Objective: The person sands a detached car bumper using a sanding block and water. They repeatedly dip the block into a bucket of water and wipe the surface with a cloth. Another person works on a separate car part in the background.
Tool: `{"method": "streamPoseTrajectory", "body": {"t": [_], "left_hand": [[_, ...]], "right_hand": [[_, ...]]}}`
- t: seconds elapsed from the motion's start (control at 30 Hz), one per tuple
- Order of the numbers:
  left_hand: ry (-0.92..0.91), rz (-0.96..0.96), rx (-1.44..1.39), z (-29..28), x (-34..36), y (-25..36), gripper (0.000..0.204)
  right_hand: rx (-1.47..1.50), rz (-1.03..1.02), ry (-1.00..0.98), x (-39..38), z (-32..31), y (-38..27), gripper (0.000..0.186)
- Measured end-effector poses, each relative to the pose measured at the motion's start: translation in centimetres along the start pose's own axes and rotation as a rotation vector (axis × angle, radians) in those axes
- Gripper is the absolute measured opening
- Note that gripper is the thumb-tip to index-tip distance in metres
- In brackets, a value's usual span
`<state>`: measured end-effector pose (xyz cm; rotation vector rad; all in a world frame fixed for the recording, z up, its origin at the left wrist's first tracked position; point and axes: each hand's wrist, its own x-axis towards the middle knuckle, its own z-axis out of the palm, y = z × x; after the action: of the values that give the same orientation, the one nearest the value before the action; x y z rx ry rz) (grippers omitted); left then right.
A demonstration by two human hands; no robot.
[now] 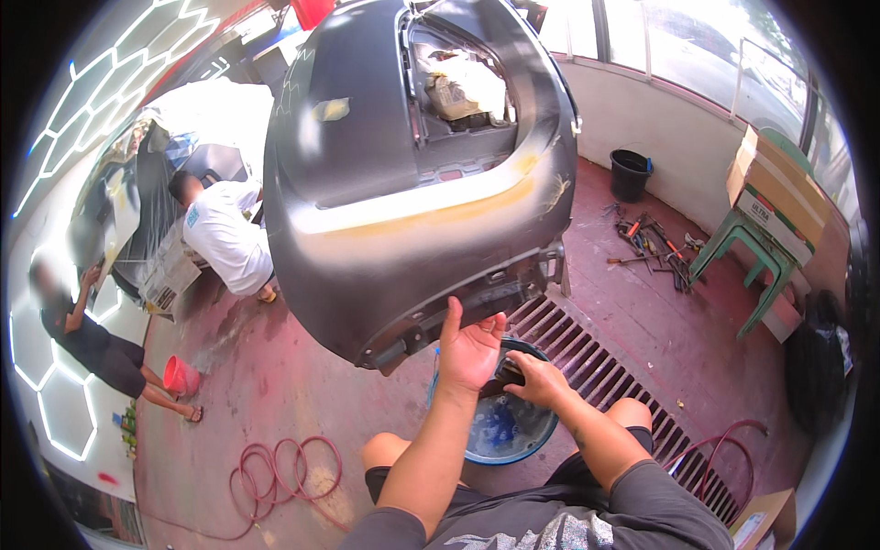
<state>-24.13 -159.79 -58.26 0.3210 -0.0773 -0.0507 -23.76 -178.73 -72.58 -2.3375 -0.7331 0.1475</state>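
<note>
Palm open and fingers apart, the left hand (472, 353) of a person seated or crouched low was raised with nothing visible in it, beside the lower edge of a dark grey car bumper (339, 261); whether the two touched could not be told. The bumper, the largest thing within reach, stood directly in front of the person. Its surface appeared only partly worked: a whitish band (367, 216) and a yellowish streak (440, 220) crossed its face, while much of the rest was dark. No even finish covered it, which suggested that surface work was under way, with blending of those uneven areas apparently left to do. To the right, a slotted floor grate (632, 396) ran past a blue-rimmed basin (513, 460) of cloudy water (500, 426). Over the basin, the right hand (543, 380) had thumb and fingers bent, seemingly pinching a small dark piece (506, 371) too obscured to identify.
</note>
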Motion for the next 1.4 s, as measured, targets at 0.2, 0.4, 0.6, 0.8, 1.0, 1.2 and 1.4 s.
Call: {"method": "streamPoseTrajectory", "body": {"t": [0.2,0.4,0.6,0.8,1.0,1.2,1.4], "left_hand": [[-0.022,-0.043,-0.048,-0.4,0.0,-0.5,0.039],[0.033,-0.064,-0.046,0.0,-0.5,-0.2,0.04],[-0.027,-0.106,-0.055,-1.0,0.5,0.3,0.037],[-0.035,-0.037,0.059,-1.8,-0.3,1.3,0.04],[-0.009,-0.042,0.09,-1.8,0.5,1.2,0.042],[0.043,0.042,0.162,-1.9,0.9,1.3,0.041],[0.065,0.141,0.168,-3.0,1.0,0.9,0.041]], "right_hand": [[-0.038,-0.045,0.081,-0.2,0.4,-0.5,0.071],[-0.171,0.053,0.019,0.2,0.9,0.0,0.064],[-0.221,0.071,0.007,0.1,0.9,0.1,0.067],[-0.212,0.043,0.085,-0.1,3.1,0.3,0.064],[-0.127,0.049,-0.011,1.0,5.3,2.3,0.061],[-0.047,0.091,-0.1,2.8,8.2,5.6,0.055],[-0.062,0.04,-0.14,3.3,7.7,4.7,0.059]]}}
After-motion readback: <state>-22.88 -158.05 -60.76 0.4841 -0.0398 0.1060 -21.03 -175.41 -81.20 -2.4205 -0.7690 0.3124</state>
